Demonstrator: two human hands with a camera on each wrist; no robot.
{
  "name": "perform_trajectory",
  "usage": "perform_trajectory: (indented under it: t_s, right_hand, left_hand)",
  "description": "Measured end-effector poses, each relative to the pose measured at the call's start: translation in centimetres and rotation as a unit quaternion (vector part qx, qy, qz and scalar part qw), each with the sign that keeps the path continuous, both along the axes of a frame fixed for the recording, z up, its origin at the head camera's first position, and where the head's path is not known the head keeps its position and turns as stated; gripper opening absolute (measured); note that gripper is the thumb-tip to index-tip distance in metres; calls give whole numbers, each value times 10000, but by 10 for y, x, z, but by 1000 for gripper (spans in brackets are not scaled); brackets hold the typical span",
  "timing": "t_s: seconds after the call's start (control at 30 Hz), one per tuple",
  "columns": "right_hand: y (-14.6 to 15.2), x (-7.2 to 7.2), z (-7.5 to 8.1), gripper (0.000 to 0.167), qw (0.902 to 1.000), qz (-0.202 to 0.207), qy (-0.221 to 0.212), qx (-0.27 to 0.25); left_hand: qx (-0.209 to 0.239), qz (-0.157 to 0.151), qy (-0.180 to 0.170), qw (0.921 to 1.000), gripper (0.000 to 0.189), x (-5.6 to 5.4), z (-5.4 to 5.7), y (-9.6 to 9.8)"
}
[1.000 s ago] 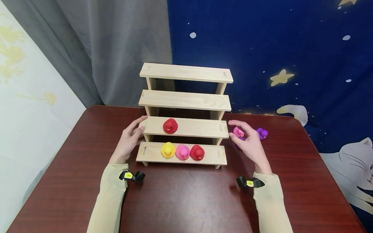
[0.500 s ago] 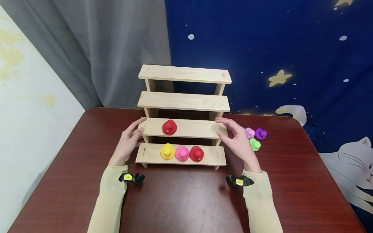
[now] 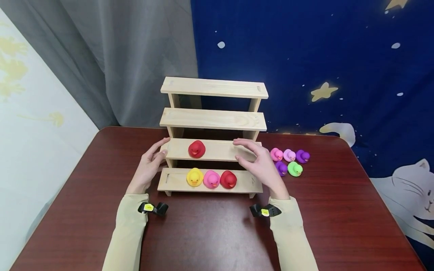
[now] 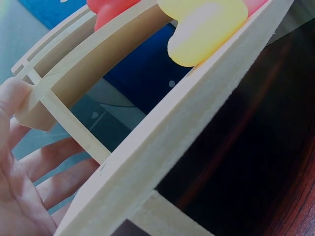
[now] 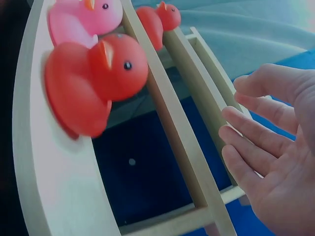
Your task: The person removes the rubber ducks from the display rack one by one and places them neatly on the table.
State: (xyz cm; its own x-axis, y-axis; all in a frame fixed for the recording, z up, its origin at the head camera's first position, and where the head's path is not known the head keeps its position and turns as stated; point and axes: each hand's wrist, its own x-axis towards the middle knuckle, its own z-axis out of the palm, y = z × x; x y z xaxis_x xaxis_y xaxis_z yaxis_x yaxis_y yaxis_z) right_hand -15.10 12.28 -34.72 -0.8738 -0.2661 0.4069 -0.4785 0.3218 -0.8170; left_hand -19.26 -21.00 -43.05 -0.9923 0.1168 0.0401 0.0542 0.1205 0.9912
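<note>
A four-tier wooden shelf stand point(image 3: 213, 119) stands on the table. My left hand point(image 3: 145, 165) holds the left end of its second tier from the bottom, thumb and forefinger at the board; in the left wrist view the thumb point(image 4: 15, 96) touches the board's corner. My right hand point(image 3: 259, 165) hovers over the right part of that tier, fingers apart and nothing between them. One red rubber duck point(image 3: 196, 149) sits left of middle there. On the bottom tier a yellow duck point(image 3: 194, 177), a pink duck point(image 3: 211, 179) and another red duck point(image 5: 98, 83) stand side by side.
Right of the stand, several ducks lie on the table point(image 3: 339, 210): a pink one point(image 3: 276, 154), a light pink one point(image 3: 289, 155), a purple one point(image 3: 302, 156), another purple one point(image 3: 281, 168) and a green one point(image 3: 295, 169). Curtains point(image 3: 152, 56) hang behind.
My right hand has moved left from beside the loose ducks to over the second tier, uncovering those ducks. My left hand has stayed at the stand's left end.
</note>
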Motion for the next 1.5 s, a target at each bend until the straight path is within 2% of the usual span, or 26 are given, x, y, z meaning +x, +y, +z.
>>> perform_trajectory:
  t_s: [0.37,0.6,0.83,1.2,1.5]
  right_hand:
    - [-19,-1,3,32,9996,252,-7,135]
    - [-27,-18,-20,35,9991,410,-60,119]
    - [-40,-25,-25,35,9982,567,41,207]
    - [-63,-27,-27,32,9991,394,-151,65]
    - [-78,-30,-36,43,9991,266,-91,325]
  left_hand:
    - [-41,-8,-19,10000,45,-1,1,1]
    - [39,12,13,10000,45,-1,3,0]
    - [87,25,27,10000,45,-1,2,-1]
    - [47,10,10,10000,45,0,0,-1]
    - [49,30,74,10000,44,-1,-3,-1]
